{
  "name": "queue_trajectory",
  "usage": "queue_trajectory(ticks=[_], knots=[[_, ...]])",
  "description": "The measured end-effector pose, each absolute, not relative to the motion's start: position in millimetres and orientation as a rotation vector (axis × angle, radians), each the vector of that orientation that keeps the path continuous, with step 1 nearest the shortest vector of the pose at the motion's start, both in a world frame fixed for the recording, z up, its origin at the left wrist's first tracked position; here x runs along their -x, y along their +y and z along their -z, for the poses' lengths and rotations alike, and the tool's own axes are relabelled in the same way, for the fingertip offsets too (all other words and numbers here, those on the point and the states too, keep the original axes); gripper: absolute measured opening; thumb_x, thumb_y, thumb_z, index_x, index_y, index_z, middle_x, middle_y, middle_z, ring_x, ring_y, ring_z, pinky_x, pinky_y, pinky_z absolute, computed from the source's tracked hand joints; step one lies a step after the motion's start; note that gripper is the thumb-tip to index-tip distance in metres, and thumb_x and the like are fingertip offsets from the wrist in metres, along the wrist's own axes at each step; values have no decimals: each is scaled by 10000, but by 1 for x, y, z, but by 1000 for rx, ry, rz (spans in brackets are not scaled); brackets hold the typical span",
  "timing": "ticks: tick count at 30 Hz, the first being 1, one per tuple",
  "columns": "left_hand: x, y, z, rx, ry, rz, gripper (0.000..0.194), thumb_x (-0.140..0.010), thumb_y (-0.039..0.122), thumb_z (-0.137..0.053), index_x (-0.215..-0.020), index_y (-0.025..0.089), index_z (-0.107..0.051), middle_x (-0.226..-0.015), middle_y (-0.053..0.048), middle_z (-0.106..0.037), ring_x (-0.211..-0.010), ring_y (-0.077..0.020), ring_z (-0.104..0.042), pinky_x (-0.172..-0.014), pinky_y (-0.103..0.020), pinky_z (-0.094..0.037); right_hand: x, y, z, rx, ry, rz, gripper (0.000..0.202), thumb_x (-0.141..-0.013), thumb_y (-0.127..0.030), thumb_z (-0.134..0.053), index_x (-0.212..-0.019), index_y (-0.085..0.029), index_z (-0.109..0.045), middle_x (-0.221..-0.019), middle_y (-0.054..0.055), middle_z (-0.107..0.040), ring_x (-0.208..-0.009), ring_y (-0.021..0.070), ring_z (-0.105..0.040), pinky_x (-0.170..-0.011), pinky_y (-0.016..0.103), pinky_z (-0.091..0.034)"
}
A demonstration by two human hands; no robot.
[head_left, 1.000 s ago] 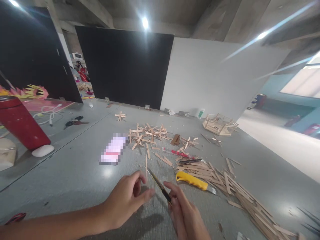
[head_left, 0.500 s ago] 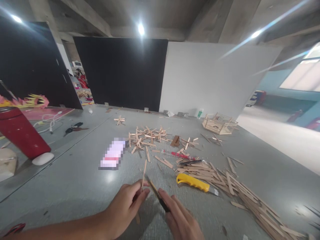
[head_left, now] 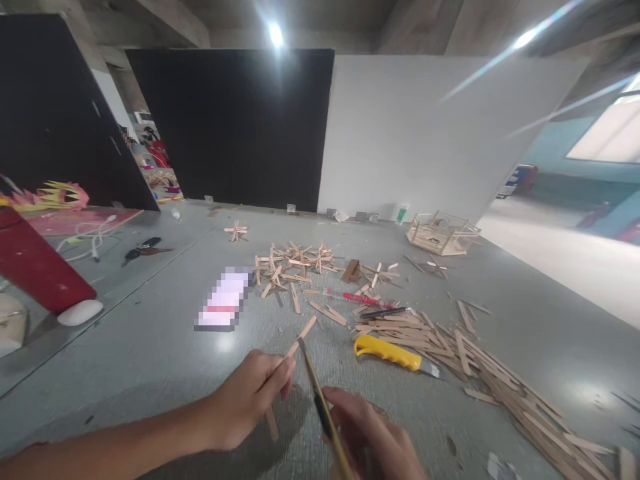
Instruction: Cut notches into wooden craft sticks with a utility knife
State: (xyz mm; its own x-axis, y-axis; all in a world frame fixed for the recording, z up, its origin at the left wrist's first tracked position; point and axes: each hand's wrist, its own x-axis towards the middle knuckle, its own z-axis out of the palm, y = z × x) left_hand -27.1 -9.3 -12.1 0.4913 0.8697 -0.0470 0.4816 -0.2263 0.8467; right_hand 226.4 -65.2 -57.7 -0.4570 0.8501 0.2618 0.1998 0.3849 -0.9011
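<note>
My left hand is closed on a wooden craft stick, whose upper end points up and to the right past the fingertips. In my right hand is a slim craft knife with a yellowish body and a dark part near the fingers. Its narrow tip meets, or lies just against, the stick a little above my left fingers; exact contact is hard to see. Another craft stick shows below my left hand. To the right, a yellow-handled knife rests on the grey table.
Loose craft sticks spread along the right, with star-shaped stick pieces farther back. Beyond stands a stick-built frame. A red pen, a phone, a white mouse and a red bottle lie around.
The stick in my left hand has tilted from nearly upright toward the right, showing its flat side. My right hand has shifted slightly, and the knife's yellowish rear now shows. The camera view has tipped down.
</note>
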Motion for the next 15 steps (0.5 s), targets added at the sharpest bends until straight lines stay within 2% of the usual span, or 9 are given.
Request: queue_trajectory(ticks=[2, 4, 6, 8, 10, 12, 15], knots=[[25, -13, 15, -1958, 1189, -570, 608, -1101, 610, -220, -696, 215, -444, -592, 58, -342, -574, -149, -401, -623, -282, -297, -226, -58, 62, 890, -1810, -1356, 619, -1009, -520, -594, -1560, -310, -409, -997, 57, -718, -549, 93, -545, -523, 205, -452], [23, -16, 16, -1998, 1218, -563, 587, -1107, 567, -207, -690, 217, -426, -586, 58, -342, -566, -145, -401, -620, -283, -291, -226, -51, 64, 855, -1732, -1496, 727, -987, -544, -593, -1611, -302, -309, -1043, 79, -719, -518, 87, -539, -493, 208, -441], [23, -16, 15, -2013, 1227, -529, 578, -1110, 549, -213, -686, 218, -425, -585, 55, -357, -567, -145, -406, -612, -280, -287, -225, -47, 62, 827, -1755, -1414, 658, -961, -446, -641, -1557, -295, -407, -1047, 86, -714, -556, 97, -557, -514, 214, -451], [24, -14, 11, -2046, 1228, -454, 574, -1111, 543, -226, -677, 220, -417, -576, 52, -370, -562, -146, -405, -611, -282, -285, -225, -46, 54, 785, -1867, -1228, 407, -952, -299, -640, -1358, -274, -619, -994, 76, -710, -668, 124, -595, -598, 233, -479], [25, -11, 7, -2089, 1214, -376, 571, -1110, 540, -241, -665, 221, -403, -563, 48, -387, -558, -147, -407, -619, -285, -288, -225, -48, 45, 743, -1929, -1186, 230, -994, -231, -550, -1143, -241, -725, -903, 57, -686, -685, 125, -597, -632, 238, -484], [26, -9, 3, -2103, 1190, -339, 565, -1109, 527, -246, -665, 218, -410, -572, 41, -420, -572, -149, -430, -637, -285, -302, -225, -50, 38, 745, -1888, -1335, 247, -1034, -259, -496, -1096, -222, -731, -881, 47, -652, -635, 111, -573, -602, 229, -479], [27, -6, -2, -2073, 1186, -349, 568, -1107, 525, -231, -690, 212, -456, -617, 26, -475, -631, -161, -485, -668, -282, -334, -222, -52, 34, 791, -1696, -1559, 214, -1001, -390, -609, -1114, -219, -673, -908, 31, -606, -602, 99, -519, -560, 218, -456]])
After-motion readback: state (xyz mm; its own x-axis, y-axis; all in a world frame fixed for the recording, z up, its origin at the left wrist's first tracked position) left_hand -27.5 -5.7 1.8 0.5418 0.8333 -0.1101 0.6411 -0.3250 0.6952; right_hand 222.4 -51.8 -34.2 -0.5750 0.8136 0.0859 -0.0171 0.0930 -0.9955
